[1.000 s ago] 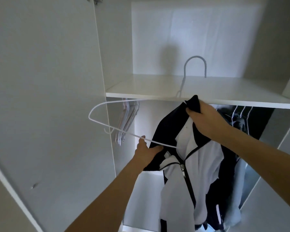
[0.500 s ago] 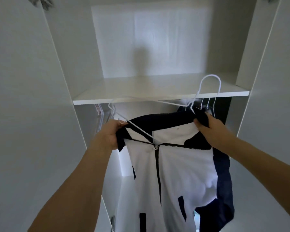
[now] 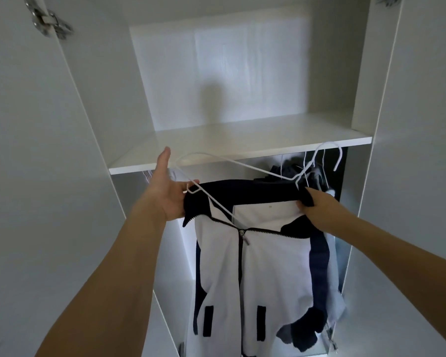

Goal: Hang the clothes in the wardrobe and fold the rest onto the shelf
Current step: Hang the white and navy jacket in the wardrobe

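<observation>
Both hands grip the jacket (image 3: 263, 269) collar below the shelf (image 3: 242, 148) edge: left hand (image 3: 169, 194) also pinching the hanger (image 3: 232, 166), right hand (image 3: 317, 204) closed.

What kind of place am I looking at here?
Most likely the inside of a white wardrobe in a home: a bare white shelf, clothes hanging on hangers below it, and an open door with a metal hinge.

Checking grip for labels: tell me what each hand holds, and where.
Left hand holds the jacket collar's left end; right hand grips its right end.
</observation>
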The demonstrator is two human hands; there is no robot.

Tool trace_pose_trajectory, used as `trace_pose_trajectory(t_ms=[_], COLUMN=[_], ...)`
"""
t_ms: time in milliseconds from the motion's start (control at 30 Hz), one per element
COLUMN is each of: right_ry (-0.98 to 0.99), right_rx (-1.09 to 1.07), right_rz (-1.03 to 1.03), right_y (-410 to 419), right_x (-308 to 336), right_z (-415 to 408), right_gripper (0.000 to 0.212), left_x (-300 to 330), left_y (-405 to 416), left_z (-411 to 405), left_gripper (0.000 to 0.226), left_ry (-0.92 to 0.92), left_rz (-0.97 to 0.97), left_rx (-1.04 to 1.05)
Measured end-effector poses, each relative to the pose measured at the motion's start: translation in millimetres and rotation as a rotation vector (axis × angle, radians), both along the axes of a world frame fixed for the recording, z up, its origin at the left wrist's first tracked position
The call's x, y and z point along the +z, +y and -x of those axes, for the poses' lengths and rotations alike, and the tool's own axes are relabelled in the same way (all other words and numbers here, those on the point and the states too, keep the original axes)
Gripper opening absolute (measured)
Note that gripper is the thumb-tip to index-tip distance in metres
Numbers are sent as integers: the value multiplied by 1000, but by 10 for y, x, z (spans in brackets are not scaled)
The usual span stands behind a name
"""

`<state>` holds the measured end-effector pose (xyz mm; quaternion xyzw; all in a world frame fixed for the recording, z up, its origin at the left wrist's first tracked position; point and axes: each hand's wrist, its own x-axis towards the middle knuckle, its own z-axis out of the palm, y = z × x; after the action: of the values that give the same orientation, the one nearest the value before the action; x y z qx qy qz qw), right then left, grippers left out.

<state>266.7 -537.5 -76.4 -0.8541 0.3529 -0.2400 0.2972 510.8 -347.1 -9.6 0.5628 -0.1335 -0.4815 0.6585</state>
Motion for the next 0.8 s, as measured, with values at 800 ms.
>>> trace_pose_trajectory(t_ms=[800], right_ry=[191], right_rx=[153], right_rz=[7], right_y=[256], right_x=[105], right_z=[-296], right_gripper=[23], left_x=[-89], left_y=[-432], left_z=[694], left_gripper=[19], left_ry=[-799], left_rz=[-208], left_rx=[15])
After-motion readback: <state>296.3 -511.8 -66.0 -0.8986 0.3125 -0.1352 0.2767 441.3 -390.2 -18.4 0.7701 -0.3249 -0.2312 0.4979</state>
